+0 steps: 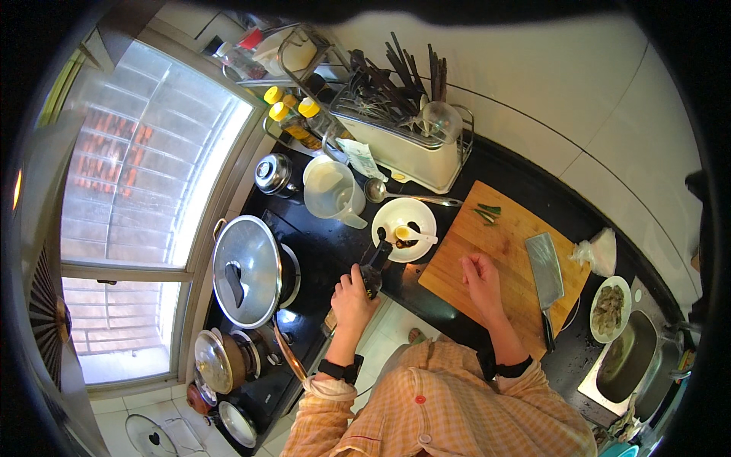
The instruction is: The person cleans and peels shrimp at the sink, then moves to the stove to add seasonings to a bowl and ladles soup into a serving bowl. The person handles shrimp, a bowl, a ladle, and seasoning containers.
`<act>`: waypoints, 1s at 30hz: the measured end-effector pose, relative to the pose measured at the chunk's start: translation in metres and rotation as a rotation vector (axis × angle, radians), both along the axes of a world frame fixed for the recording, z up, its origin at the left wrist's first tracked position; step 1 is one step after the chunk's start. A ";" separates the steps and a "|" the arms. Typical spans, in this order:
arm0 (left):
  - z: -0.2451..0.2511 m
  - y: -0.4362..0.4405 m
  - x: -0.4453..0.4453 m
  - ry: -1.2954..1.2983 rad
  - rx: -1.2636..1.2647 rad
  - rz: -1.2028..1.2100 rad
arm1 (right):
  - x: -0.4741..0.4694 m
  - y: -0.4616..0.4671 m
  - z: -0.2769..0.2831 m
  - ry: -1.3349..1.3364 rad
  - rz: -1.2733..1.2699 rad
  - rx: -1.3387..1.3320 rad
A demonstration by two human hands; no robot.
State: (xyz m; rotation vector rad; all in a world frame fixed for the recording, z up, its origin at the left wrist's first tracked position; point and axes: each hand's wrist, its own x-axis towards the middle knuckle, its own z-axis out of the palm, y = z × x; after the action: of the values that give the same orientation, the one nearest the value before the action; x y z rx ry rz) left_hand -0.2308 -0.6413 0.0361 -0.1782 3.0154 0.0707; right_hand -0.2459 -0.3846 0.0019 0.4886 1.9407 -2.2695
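Observation:
My left hand (351,303) is wrapped around a dark glass bottle (372,278), tilted with its neck over the rim of a white bowl (388,214). Dark liquid lies at the bottom of the bowl. A white spoon (416,235) rests in it, its handle on the right rim. Over the wooden cutting board (457,251) my right hand (482,280) is held with fingers curled in; nothing shows in it. Cut green pieces (487,214) lie near the board's far edge. A cleaver (546,271) lies on the right of the board, its black handle towards me.
Left stands a lidded wok (248,271) on the stove, its long handle (288,348) reaching towards me. Behind the bowl are a ladle (411,198), a plastic jug (334,191) and a utensil holder (400,143). A plate of shrimp-like food (610,311) sits beside the sink (626,357).

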 end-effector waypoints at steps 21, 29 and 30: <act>0.040 0.001 0.037 0.085 1.223 0.109 | -0.024 -0.078 0.082 0.495 0.393 0.283; 0.105 -0.041 0.098 0.234 1.431 0.113 | -0.007 -0.171 0.184 0.525 0.757 -0.144; 0.111 -0.049 0.102 0.263 1.435 0.136 | -0.003 -0.185 0.193 0.504 0.813 -0.172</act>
State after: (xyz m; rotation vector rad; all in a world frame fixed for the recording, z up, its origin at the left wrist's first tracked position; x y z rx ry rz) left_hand -0.1287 -0.6907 0.1467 -0.2040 2.3466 2.1918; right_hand -0.2484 -0.5695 0.1947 -0.8198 1.6235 -2.0425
